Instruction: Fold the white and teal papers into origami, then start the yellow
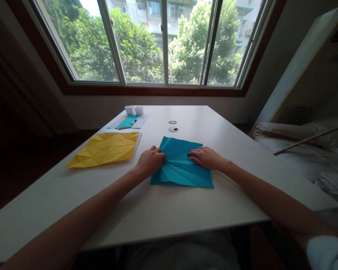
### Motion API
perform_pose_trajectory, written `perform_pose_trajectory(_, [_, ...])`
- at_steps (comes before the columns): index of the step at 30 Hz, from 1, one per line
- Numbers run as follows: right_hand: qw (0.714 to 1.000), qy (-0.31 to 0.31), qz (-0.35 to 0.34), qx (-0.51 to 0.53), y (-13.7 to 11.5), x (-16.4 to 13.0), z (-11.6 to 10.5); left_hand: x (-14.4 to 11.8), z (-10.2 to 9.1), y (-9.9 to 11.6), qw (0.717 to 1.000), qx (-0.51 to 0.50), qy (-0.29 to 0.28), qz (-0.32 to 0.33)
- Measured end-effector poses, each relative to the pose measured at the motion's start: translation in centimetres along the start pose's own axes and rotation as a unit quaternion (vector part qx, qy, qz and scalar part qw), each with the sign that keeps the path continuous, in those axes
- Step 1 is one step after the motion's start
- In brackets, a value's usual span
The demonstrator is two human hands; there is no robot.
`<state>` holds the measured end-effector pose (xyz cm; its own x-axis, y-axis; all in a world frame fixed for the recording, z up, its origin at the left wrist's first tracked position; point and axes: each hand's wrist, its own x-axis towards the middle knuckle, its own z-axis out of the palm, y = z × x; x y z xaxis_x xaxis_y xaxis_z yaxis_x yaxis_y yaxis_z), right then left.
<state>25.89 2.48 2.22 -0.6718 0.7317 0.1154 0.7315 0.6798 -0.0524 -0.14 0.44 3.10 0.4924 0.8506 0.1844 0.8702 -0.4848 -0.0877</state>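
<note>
A creased teal paper sheet [183,168] lies on the white table [163,210] in front of me. My left hand [150,160] rests curled on the sheet's left edge, pinching a fold there. My right hand [205,157] lies flat with fingers pressed on the paper's right middle part. A crumpled yellow paper sheet [105,149] with many crease lines lies to the left of my left hand, apart from it.
At the table's far left, a small teal sheet with a pen [129,121] lies on white paper beside two small white boxes [134,110]. Two round cable holes [173,129] sit beyond the teal sheet. A bed [307,150] stands at the right, and windows are behind.
</note>
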Motion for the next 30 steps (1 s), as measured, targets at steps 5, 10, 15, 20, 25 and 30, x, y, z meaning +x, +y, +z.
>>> perform_pose_trajectory(5, [1.0, -0.022, 0.017, 0.012, 1.4, 0.1, 1.0, 0.4, 0.9, -0.9, 0.999, -0.031, -0.008, -0.027])
perform_pose_trajectory(10, [0.997, -0.055, 0.04, 0.039, 2.3, 0.0, 1.3, 0.6, 1.4, -1.8, 0.995, -0.072, 0.008, -0.062])
perform_pose_trajectory(15, [0.985, -0.047, 0.158, 0.043, 3.5, -0.3, 1.2, 0.8, 1.9, -2.8, 0.986, -0.077, 0.021, -0.143])
perform_pose_trajectory(20, [0.97, -0.061, 0.225, 0.068, 5.0, -0.6, 1.1, 1.1, 2.8, -3.9, 0.981, -0.118, -0.015, -0.155])
perform_pose_trajectory(25, [0.972, -0.034, 0.225, 0.05, 5.4, -0.5, 0.9, 1.3, 3.3, -4.2, 0.978, -0.158, 0.005, -0.133])
perform_pose_trajectory(30, [0.96, -0.009, 0.271, 0.068, 5.1, -0.3, 0.8, 1.2, 2.8, -3.7, 0.977, -0.172, 0.016, -0.127])
